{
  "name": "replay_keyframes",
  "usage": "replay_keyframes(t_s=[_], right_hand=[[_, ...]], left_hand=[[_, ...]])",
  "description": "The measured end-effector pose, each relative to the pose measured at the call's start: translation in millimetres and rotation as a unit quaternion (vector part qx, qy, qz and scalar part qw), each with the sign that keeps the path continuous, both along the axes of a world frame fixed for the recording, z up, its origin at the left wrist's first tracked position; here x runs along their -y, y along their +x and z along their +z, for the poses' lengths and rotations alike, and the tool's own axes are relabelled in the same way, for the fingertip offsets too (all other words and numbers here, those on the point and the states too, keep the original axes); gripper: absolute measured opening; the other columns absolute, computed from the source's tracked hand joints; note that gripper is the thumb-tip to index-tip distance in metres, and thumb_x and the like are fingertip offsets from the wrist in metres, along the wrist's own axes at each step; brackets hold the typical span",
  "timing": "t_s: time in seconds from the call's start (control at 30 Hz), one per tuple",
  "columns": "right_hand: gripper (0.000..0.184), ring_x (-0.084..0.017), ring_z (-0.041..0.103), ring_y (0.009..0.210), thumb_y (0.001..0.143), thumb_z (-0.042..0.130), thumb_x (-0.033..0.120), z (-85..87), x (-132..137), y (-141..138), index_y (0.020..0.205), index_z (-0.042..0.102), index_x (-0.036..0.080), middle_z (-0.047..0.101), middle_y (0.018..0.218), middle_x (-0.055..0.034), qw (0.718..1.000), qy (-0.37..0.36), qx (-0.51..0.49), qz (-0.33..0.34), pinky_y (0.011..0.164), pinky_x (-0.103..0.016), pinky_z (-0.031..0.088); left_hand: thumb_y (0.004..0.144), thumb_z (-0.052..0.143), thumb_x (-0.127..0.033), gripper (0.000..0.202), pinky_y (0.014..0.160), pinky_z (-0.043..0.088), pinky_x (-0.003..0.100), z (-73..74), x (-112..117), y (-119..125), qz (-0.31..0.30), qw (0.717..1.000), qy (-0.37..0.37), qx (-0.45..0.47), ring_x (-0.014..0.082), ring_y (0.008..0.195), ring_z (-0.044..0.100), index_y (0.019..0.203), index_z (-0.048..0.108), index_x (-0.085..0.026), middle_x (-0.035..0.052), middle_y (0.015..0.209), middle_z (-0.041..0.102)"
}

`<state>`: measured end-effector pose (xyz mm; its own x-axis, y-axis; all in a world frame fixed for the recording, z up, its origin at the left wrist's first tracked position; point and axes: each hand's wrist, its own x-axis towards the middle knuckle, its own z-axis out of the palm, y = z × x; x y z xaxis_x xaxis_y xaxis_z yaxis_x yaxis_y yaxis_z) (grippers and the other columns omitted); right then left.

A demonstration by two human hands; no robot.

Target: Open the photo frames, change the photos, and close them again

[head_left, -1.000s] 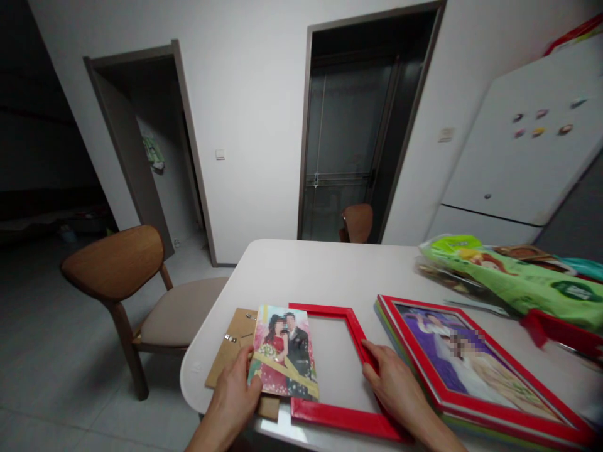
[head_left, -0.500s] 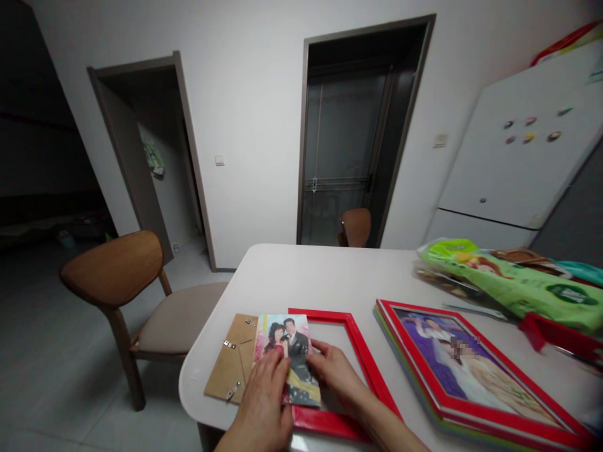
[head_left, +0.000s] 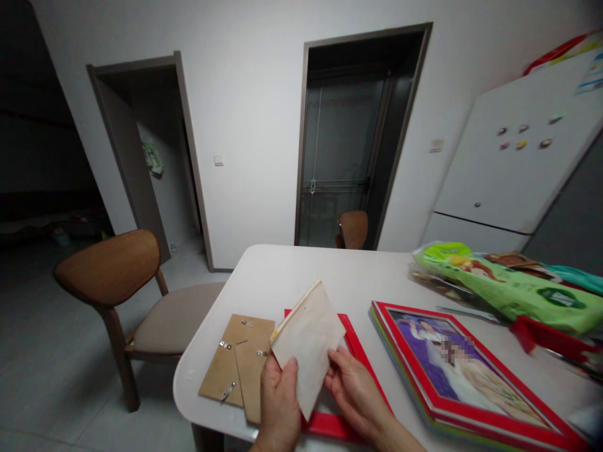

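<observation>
A photo print (head_left: 308, 342) is held up with its plain, off-white back facing me, tilted above the table. My left hand (head_left: 281, 398) pinches its lower left side, thumb on the back. On the right edge, my right hand (head_left: 351, 389) grips it with closed fingers. Beneath the print lies an empty red picture frame (head_left: 360, 351), partly covered by it and by my hands. To the left, a brown backing board (head_left: 219, 364) with metal clips and a stand flap rests flat on the table.
At the right, a stack of frames topped by a red framed wedding picture (head_left: 471, 370) lies on the white table (head_left: 282, 270). Behind it are a green package (head_left: 509, 282) and a red-handled object (head_left: 530, 333). A wooden chair (head_left: 113, 270) stands left of the table.
The photo print was lying picture side up over the frame and board. Both hands have lifted it and turned it over, so its blank back shows and more of the board is uncovered.
</observation>
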<state>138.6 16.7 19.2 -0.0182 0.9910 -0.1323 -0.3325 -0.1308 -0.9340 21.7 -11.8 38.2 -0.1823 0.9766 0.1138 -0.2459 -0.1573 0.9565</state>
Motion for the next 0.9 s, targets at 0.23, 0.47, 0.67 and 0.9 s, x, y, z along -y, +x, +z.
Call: replay_keyframes(t_s=[0.23, 0.47, 0.67, 0.9], right_hand=[[0.048, -0.018, 0.061, 0.062, 0.065, 0.035, 0.019, 7.1, -15, 51, 0.111, 0.046, 0.012, 0.067, 0.074, -0.0060, 0.987, 0.000, 0.161, -0.023, 0.051, -0.025, 0.045], [0.045, -0.017, 0.061, 0.068, 0.066, 0.028, 0.016, -12.2, -37, 57, 0.104, 0.053, 0.009, 0.066, 0.077, -0.0063, 0.896, 0.068, 0.438, -0.020, 0.056, -0.023, 0.044], [0.033, -0.020, 0.057, 0.080, 0.071, 0.036, 0.019, -9.6, -40, 51, 0.096, 0.056, 0.012, 0.064, 0.087, -0.0121, 0.814, 0.104, 0.569, -0.041, 0.071, -0.027, 0.038], [0.032, -0.024, 0.052, 0.083, 0.074, 0.040, 0.029, -18.0, -31, 46, 0.097, 0.054, 0.012, 0.056, 0.087, -0.0127, 0.650, 0.109, 0.747, -0.084, 0.063, -0.030, 0.038]], left_hand=[[0.068, 0.043, -0.020, 0.050, 0.094, 0.033, 0.031, -21.9, -9, -8, -0.040, 0.995, -0.018, -0.088, 0.0205, 0.110, 0.043, 0.116, 0.038, -0.006, 0.0163, 0.119, 0.046], [0.063, 0.045, -0.010, 0.049, 0.098, 0.029, 0.040, -44.2, 3, -8, -0.112, 0.890, 0.074, -0.435, 0.0244, 0.115, 0.037, 0.112, 0.047, -0.009, 0.0147, 0.124, 0.042], [0.063, 0.046, -0.009, 0.049, 0.096, 0.028, 0.049, -56.6, 2, -9, -0.128, 0.837, 0.137, -0.514, 0.0279, 0.114, 0.038, 0.113, 0.048, -0.011, 0.0154, 0.122, 0.044], [0.063, 0.047, -0.012, 0.052, 0.096, 0.030, 0.046, -44.1, 6, -14, -0.148, 0.842, 0.131, -0.502, 0.0272, 0.115, 0.037, 0.115, 0.047, -0.011, 0.0147, 0.124, 0.041]])
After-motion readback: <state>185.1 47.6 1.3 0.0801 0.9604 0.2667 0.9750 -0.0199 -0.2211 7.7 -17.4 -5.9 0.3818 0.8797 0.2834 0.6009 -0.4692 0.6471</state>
